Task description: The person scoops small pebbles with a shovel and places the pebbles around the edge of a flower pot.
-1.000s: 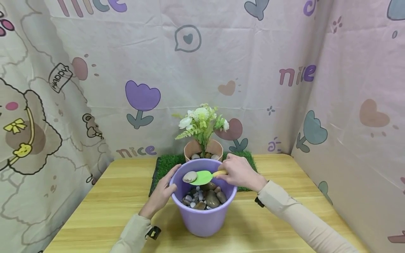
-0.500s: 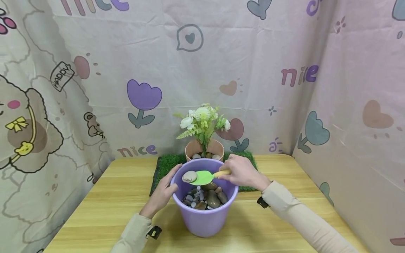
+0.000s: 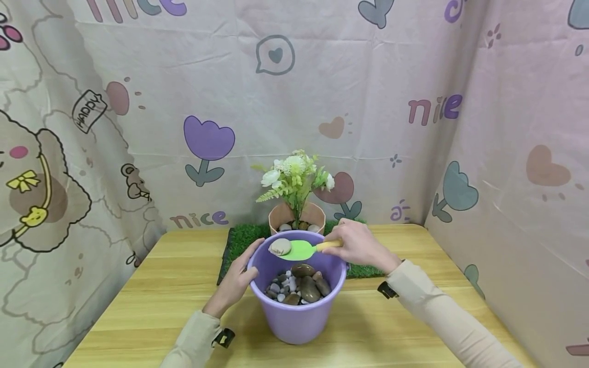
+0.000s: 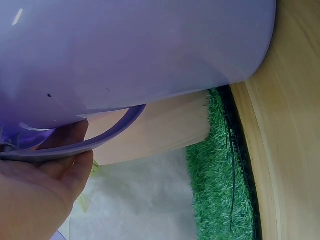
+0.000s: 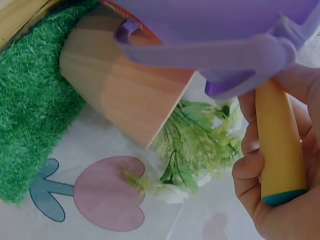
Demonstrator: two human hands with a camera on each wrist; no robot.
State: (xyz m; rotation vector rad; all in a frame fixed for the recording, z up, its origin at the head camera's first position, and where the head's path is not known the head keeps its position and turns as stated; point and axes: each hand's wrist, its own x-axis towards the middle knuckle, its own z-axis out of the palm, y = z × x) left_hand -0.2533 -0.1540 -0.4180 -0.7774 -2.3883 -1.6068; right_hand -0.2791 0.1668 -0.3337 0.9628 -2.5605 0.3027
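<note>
A purple bucket (image 3: pixel 296 323) stands on the wooden table, with large brown stones and several small pebbles (image 3: pixel 279 286) at its bottom. My left hand (image 3: pixel 234 278) holds the bucket's rim at the left; in the left wrist view its fingers pass behind the purple bail handle (image 4: pixel 112 131). My right hand (image 3: pixel 359 246) grips the yellow handle of a small trowel (image 3: pixel 301 250) with a green blade. One pale, smooth stone (image 3: pixel 279 247) rests on the blade's tip, over the bucket's opening. The right wrist view shows fingers curled round the yellow handle (image 5: pixel 280 145); the blade is hidden there.
Behind the bucket, a peach flowerpot (image 3: pixel 274 219) with white flowers (image 3: pixel 294 166) and stones stands on a green turf mat (image 3: pixel 248 236). Printed cloth (image 3: pixel 276 102) hangs behind and at both sides of the table (image 3: pixel 152 301).
The trowel, with the pale stone on it, has risen slightly and shifted to the right with my right hand. My left hand stays on the bucket's rim.
</note>
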